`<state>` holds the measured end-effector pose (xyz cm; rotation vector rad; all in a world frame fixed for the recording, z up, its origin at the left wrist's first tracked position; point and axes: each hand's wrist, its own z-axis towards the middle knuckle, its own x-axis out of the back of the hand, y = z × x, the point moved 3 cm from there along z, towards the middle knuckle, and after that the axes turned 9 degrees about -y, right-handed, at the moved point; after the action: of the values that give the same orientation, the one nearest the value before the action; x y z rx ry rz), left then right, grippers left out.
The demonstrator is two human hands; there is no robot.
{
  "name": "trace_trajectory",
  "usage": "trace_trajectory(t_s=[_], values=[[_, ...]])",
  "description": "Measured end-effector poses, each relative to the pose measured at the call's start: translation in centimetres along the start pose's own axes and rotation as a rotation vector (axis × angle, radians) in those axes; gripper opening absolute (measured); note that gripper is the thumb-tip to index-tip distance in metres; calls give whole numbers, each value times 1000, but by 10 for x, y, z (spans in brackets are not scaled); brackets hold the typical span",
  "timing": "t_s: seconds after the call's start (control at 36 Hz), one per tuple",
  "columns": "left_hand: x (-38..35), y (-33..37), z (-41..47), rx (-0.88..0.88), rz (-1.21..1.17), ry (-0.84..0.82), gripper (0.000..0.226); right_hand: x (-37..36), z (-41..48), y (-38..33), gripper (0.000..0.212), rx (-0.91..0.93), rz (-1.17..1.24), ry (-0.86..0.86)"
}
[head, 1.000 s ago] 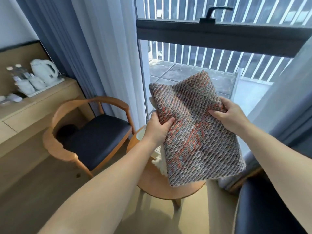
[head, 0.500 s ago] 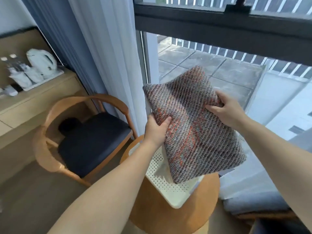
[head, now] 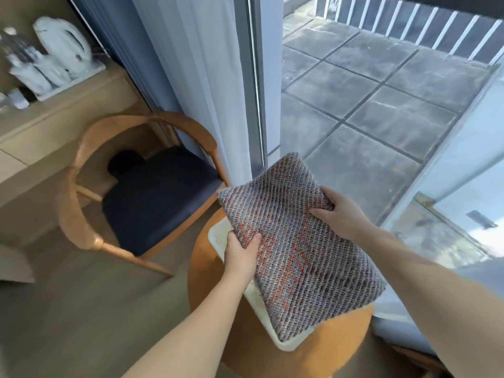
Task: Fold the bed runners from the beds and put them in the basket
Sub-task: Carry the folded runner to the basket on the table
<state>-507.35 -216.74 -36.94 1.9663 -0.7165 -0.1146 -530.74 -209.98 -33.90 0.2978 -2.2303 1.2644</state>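
Runner overhangs basket, left hand and right hand gripping its opposite edges.

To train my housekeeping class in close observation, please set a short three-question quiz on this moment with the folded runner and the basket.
1. True or false: the left hand and the right hand both hold the folded grey-and-orange woven bed runner.
2. The white perforated plastic basket stands on: A a bed; B the round wooden table; C a windowsill.
3. Which hand is nearer the wooden armchair with the dark blue seat?
Key: 1 true; 2 B; 3 left.
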Motion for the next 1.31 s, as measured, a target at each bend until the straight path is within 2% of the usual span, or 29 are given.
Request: trace_trajectory(t_s=[0.25,0.39,0.53,0.61,0.72,0.78,0.83,0.89,0.97,1.06,1.14,1.31], values=[[14,-72,36,187,34,107,31,-74,57,39,51,-17,-33,-122],[5,-101,48,334,-10,87,54,-94,71,56,56,-39,-104,-146],[-7,-115,40,494,-34,8,62,-101,78,70,59,-99,-213,-245],[-8,-103,43,440,119,31,64,-106,79,71,62,-123,-379,-267],[-5,-80,58,280,420,35,81,-128,76,67,72,-14,-594,-262],[-5,-78,70,147,721,-55,79,-139,75,67,80,98,-717,-234],[-8,-82,79,68,1002,-187,76,-147,76,70,76,167,-801,-269],[-14,-91,84,23,1198,-296,79,-155,75,76,66,177,-876,-330],[-23,-111,86,33,1417,-454,93,-167,72,93,75,127,-971,-407],[-28,-127,87,101,1534,-587,113,-170,67,118,85,27,-983,-482],[-34,-135,84,91,1601,-638,129,-171,55,137,92,-23,-1000,-534],[-51,-146,62,-4,1669,-710,136,-173,21,151,92,-108,-1122,-624]])
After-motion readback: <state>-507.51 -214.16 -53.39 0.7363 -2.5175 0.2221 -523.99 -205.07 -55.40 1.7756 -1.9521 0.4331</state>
